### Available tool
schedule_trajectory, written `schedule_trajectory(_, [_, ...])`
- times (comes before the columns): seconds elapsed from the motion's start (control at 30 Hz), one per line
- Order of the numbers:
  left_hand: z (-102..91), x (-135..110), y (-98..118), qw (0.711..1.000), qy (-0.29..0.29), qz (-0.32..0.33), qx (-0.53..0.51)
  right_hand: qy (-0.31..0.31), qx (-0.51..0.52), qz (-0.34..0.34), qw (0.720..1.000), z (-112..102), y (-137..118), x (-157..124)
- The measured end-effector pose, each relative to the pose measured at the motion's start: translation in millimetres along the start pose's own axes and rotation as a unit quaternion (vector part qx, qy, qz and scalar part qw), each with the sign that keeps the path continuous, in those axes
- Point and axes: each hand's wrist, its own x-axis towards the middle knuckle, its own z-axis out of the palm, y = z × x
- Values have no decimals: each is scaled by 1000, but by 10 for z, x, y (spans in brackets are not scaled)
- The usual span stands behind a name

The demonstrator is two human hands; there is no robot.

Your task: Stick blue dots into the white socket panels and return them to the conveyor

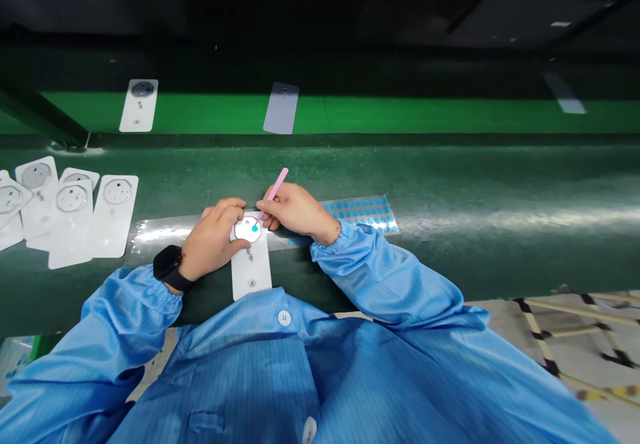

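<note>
My left hand [213, 241], the nearer, pinches the white card [251, 272] (its long side points at me); my right hand [295, 211] grips a pink stick [275, 191].

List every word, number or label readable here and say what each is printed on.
No text can be read: the small dark printed marks on the white card and the cards at left are too small and blurred; the blue dot sheet, pink tweezers and black smartwatch show none.
</note>
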Motion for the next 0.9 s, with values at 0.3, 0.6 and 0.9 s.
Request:
schedule_trajectory(0.3, [4,-17,1,998,28,49,27,-3,-16,-4,1000,-10,-18,-19])
schedule_trajectory(0.6, [-12,-14,30,997,24,52,52,-2,-32,-8,999,-16,-16,-20])
schedule_trajectory(0.9, [-30,-16,63,997,3,41,69,0,-47,-23,999,-8,8,-18])
